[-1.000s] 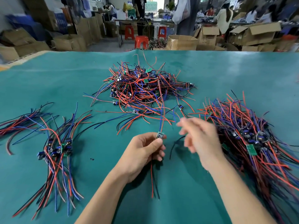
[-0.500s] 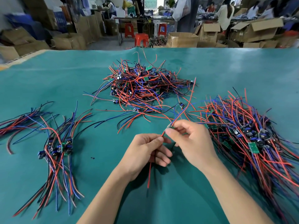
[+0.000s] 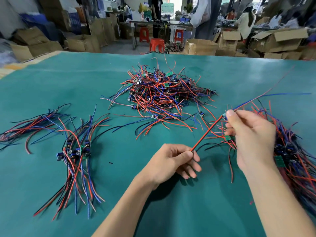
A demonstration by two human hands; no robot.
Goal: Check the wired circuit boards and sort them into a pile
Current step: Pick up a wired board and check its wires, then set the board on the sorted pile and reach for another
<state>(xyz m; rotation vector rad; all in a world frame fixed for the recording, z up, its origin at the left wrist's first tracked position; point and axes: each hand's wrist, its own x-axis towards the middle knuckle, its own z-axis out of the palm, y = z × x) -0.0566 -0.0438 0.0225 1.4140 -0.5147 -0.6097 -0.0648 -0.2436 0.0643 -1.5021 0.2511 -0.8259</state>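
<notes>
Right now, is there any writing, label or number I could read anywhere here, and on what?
None can be read.
Small green circuit boards: any print too small and blurred.
Cardboard boxes behind the table: no legible marks.
Blue crates far left: blurred.

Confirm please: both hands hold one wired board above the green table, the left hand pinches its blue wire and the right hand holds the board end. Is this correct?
Not quite. In the head view the left hand pinches the red wire, not a blue one. The rest stands: the right hand holds the board end of the same wired board, above the green table.
</notes>
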